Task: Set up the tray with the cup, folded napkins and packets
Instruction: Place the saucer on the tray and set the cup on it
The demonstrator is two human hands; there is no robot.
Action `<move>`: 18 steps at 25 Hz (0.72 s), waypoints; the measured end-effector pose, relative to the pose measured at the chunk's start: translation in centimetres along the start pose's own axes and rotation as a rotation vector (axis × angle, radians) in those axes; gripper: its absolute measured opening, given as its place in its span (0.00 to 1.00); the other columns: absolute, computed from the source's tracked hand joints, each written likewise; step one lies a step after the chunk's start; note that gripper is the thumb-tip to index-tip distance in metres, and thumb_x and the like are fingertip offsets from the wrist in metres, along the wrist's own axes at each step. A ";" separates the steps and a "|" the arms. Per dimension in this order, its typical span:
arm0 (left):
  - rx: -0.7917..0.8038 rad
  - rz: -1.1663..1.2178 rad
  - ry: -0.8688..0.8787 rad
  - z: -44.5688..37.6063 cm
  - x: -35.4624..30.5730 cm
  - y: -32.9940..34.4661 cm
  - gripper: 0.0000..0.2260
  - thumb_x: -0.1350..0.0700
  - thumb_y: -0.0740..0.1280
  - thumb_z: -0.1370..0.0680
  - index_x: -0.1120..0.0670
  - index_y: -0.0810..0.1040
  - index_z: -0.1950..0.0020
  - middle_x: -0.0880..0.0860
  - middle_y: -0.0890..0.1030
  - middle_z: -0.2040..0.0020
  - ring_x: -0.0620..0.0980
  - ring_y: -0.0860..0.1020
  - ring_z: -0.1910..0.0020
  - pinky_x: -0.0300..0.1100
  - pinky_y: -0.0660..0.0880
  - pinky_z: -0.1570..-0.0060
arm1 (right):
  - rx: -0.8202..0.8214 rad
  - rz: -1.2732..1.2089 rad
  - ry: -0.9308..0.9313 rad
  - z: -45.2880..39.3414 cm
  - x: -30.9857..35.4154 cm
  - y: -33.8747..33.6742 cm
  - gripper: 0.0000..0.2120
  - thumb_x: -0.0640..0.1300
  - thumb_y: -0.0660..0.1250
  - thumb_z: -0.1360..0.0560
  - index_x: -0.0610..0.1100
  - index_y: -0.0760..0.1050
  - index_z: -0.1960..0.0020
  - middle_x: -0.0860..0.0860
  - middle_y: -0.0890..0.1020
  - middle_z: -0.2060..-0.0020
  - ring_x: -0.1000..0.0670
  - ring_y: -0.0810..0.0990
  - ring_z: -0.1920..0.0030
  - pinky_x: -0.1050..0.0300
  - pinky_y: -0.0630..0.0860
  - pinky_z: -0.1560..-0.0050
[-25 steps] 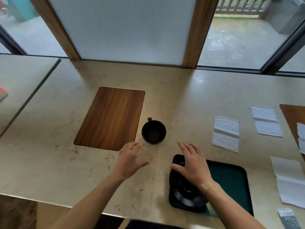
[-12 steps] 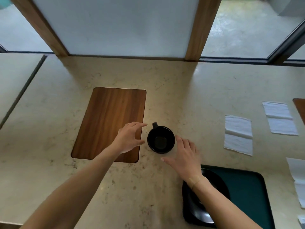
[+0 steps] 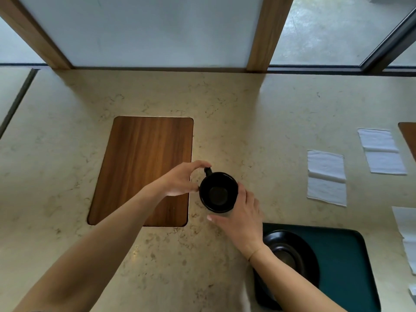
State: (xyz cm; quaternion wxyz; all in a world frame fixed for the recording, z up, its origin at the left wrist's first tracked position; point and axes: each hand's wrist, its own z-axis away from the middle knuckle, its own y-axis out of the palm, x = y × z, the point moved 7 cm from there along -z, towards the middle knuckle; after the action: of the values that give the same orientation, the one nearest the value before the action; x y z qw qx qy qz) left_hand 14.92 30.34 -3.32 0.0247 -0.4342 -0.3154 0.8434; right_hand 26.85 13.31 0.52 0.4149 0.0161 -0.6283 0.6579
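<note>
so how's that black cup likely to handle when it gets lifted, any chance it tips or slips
The black cup looks rigid and glossy, so probably a little slippery and breakable. It seems empty, so likely light. With the left hand at its handle and the right hand against its side, tipping seems unlikely.

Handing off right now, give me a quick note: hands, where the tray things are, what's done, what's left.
Left hand pinches the black cup near its handle; right hand wraps its near side. Cup stands on the counter, not yet on the green tray, which carries a black saucer.
Folded napkins lie on the counter to the right.
Done: saucer on tray.
Left: cup, napkins, packets.
</note>
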 end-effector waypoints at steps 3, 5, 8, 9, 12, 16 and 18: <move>-0.053 0.005 -0.013 1.0 0.2 0.4 0.30 0.54 0.75 0.32 0.38 0.67 0.35 0.37 0.72 0.37 0.35 0.67 0.38 0.35 0.60 0.40 | 0.003 -0.009 0.006 -0.5 -0.1 0.0 0.53 0.67 0.75 0.44 0.52 0.53 0.28 0.50 0.69 0.35 0.46 0.68 0.37 0.46 0.68 0.38; -0.111 0.024 -0.010 2.0 0.5 0.6 0.25 0.52 0.75 0.31 0.39 0.69 0.39 0.36 0.75 0.41 0.35 0.70 0.40 0.37 0.64 0.40 | 0.023 0.001 -0.003 -0.6 -0.7 0.0 0.52 0.67 0.75 0.45 0.52 0.54 0.29 0.50 0.71 0.36 0.46 0.68 0.37 0.47 0.69 0.39; -0.195 0.041 -0.024 3.7 0.9 0.8 0.18 0.49 0.74 0.29 0.37 0.72 0.45 0.34 0.77 0.47 0.32 0.72 0.44 0.40 0.69 0.43 | 0.101 -0.027 -0.002 -0.7 -1.6 0.2 0.51 0.66 0.75 0.45 0.54 0.56 0.29 0.52 0.73 0.37 0.47 0.68 0.37 0.48 0.70 0.39; -0.216 0.035 -0.028 4.1 0.9 0.8 0.16 0.48 0.74 0.29 0.37 0.72 0.46 0.34 0.77 0.48 0.31 0.72 0.45 0.41 0.71 0.43 | 0.122 -0.037 -0.008 -0.7 -1.8 0.2 0.50 0.65 0.75 0.44 0.55 0.56 0.29 0.53 0.73 0.37 0.48 0.68 0.38 0.47 0.71 0.40; -0.258 0.018 -0.041 5.1 1.0 1.2 0.11 0.48 0.72 0.26 0.39 0.75 0.47 0.34 0.78 0.51 0.33 0.75 0.49 0.44 0.75 0.44 | 0.161 -0.106 -0.033 -0.7 -1.8 -0.1 0.47 0.63 0.75 0.45 0.59 0.56 0.31 0.55 0.74 0.38 0.49 0.68 0.39 0.47 0.72 0.43; -0.275 -0.001 -0.026 6.2 0.5 1.8 0.09 0.50 0.71 0.25 0.38 0.78 0.48 0.34 0.80 0.54 0.35 0.77 0.53 0.48 0.78 0.49 | 0.208 -0.191 -0.089 -0.9 -1.4 -0.8 0.44 0.61 0.75 0.46 0.64 0.58 0.36 0.59 0.75 0.40 0.56 0.62 0.44 0.51 0.71 0.47; -0.294 -0.026 -0.030 6.6 0.2 2.1 0.08 0.52 0.71 0.24 0.40 0.79 0.48 0.35 0.80 0.55 0.36 0.77 0.54 0.48 0.79 0.49 | 0.235 -0.184 -0.121 -1.0 -1.3 -1.0 0.44 0.58 0.77 0.45 0.63 0.59 0.35 0.58 0.75 0.40 0.58 0.59 0.44 0.53 0.69 0.46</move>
State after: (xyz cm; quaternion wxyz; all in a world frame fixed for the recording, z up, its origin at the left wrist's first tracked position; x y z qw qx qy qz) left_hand 10.36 25.37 -1.78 -0.0329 -0.4165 -0.4412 0.7942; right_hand 28.84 13.35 0.43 0.4300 0.1619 -0.5666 0.6840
